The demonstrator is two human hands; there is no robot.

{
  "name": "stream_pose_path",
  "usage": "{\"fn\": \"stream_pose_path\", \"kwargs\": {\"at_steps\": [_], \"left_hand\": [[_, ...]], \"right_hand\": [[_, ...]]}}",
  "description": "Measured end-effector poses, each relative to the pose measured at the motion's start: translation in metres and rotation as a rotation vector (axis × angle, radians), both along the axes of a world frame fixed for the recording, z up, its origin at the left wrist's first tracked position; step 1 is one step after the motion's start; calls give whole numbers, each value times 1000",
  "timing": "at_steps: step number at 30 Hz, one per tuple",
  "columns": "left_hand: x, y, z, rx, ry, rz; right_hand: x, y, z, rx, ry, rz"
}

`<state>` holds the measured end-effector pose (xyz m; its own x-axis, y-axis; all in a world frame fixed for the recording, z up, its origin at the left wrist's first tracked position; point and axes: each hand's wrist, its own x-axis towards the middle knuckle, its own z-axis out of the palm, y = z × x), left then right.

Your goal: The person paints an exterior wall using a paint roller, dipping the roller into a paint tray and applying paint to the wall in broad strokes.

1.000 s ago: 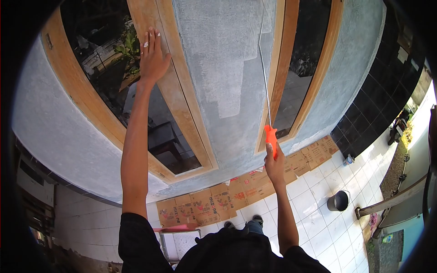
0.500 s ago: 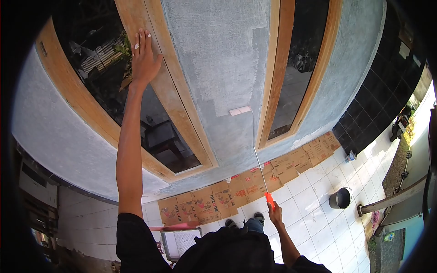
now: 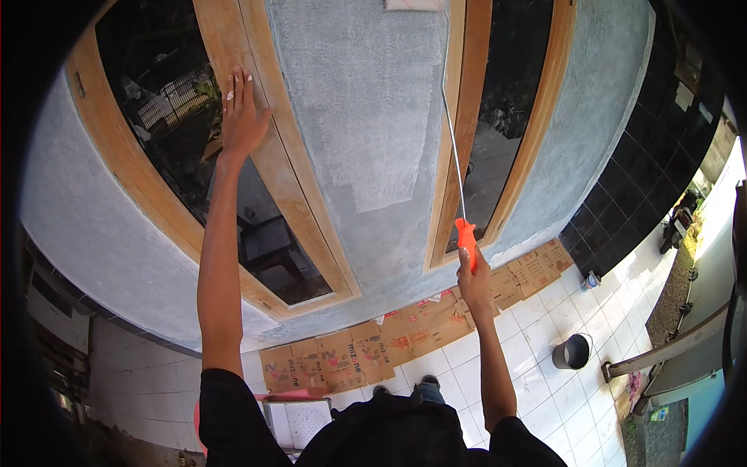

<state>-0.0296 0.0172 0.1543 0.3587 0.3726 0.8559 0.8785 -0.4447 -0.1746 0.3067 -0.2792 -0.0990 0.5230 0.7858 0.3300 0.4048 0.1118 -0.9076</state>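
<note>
My right hand (image 3: 475, 282) is wrapped round the orange handle of a paint roller (image 3: 466, 233). Its long metal rod runs up to a pale roller sleeve (image 3: 415, 5) against the wall, at the top edge of the view. The grey wall panel (image 3: 366, 101) between two windows carries a lighter coat, ending in a ragged lower edge. My left hand (image 3: 244, 124) lies flat with fingers stretched on the wooden window frame (image 3: 268, 159). White paint spots mark its fingertips. A paint tray (image 3: 299, 423) stands on the floor by my body, partly hidden.
Flattened cardboard (image 3: 420, 331) covers the floor along the wall base. A dark bucket (image 3: 573, 352) stands on the white tiles (image 3: 537, 389) to the right. Near the black tiled wall (image 3: 622, 187) is a small can (image 3: 591, 280). A wooden post (image 3: 661, 352) slants at the right.
My right hand has risen, carrying the roller from the coat's lower edge up to the top of the view. The pale coat reaches a bit lower. My left hand stays on the frame.
</note>
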Motion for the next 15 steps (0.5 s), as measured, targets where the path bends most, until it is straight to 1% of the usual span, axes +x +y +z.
{"fn": "stream_pose_path", "kwargs": {"at_steps": [1, 4, 6, 8, 9, 10, 11, 14, 15], "left_hand": [[0, -1, -2, -12, -6, -5], [4, -6, -5, -41, -25, 18], [7, -11, -7, -68, -32, 45], [9, -10, -12, -106, -35, 70], [8, -8, -17, -74, -35, 53], [8, -7, -24, -43, -34, 36], [10, -7, -30, -52, -32, 40], [13, -10, -48, -60, -32, 27], [14, -12, -55, -78, -36, 33]], "right_hand": [[3, 2, 9, 9, -29, -15], [8, -5, 7, 8, -38, -10], [17, -18, -41, -69, -38, 7], [14, -43, -81, -92, -63, -6], [22, -51, -130, -191, -56, -14], [18, -66, -136, -167, -63, 5], [20, -78, -159, -281, -40, 31], [10, -108, -188, -251, 11, -1], [11, -114, -204, -280, -24, 14]]}}
